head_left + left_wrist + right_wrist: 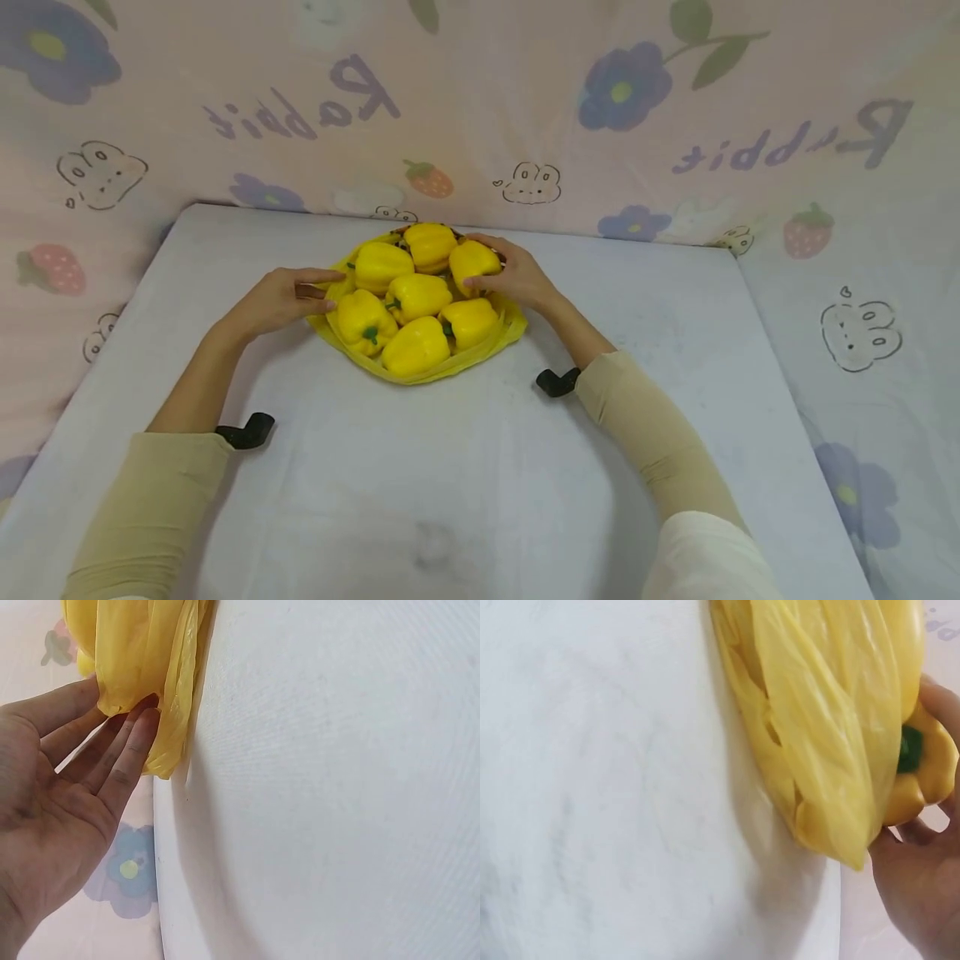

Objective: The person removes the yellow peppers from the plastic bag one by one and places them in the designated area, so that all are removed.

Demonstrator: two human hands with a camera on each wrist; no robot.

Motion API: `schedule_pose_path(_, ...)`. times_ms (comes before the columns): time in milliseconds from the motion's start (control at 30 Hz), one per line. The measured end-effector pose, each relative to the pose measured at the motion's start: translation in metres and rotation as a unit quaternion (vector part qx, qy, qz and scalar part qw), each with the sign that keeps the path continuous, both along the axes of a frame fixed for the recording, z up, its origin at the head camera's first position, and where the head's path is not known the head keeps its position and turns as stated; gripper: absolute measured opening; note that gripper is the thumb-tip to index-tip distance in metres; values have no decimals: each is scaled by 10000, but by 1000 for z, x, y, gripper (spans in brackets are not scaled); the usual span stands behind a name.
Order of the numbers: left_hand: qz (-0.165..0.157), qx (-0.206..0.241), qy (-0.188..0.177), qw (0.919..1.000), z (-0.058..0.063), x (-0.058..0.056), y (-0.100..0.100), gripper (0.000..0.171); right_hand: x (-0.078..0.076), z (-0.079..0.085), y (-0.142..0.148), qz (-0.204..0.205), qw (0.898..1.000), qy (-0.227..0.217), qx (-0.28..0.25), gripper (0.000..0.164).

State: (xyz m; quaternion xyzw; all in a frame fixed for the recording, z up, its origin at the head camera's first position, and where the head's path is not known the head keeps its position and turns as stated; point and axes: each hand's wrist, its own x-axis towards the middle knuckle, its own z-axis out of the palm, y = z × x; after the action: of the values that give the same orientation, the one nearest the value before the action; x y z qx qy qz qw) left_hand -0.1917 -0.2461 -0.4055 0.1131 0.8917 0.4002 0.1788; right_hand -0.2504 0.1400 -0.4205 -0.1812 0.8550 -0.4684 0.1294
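Several yellow bell peppers (417, 298) with green stems lie in a thin yellow plastic bag (408, 377), its rim folded low around them, at the far middle of the table. My left hand (273, 302) is at the bag's left side, its fairly straight fingers touching the rim; in the left wrist view the fingertips meet the yellow plastic (135, 660). At the right side, my right hand (517, 271) holds the upper right bell pepper (472, 265) between thumb and fingers. The right wrist view shows that pepper's green stem (909, 748) beside the bag's crumpled plastic (817, 735).
The white table (480, 467) stretches in front of the bag. Behind it hangs a printed curtain (480, 108) with rabbits, flowers and strawberries. A dark wrist mount sticks out from each sleeve, one at the left wrist (251, 432) and one at the right (557, 382).
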Motion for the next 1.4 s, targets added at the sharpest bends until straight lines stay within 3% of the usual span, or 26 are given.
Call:
schedule_pose_path(333,103,10,-20,9999,0,0,-2,55,-5,7,13,-200,9980,163,-580,77)
schedule_pose_path(600,142,-27,-82,9999,-2,1,-4,55,-7,15,24,-391,9978,-33,-533,78)
schedule_pose_path(900,152,19,-112,9998,-2,-1,-3,55,9,46,36,-612,9972,-5,-431,75)
schedule_pose_path(1233,96,23,-97,9999,0,-2,0,55,6,43,60,-1126,9931,-34,-319,74)
schedule_pose_path(1400,149,-48,-120,9998,0,0,-1,56,3,39,68,-1158,9921,3,-474,74)
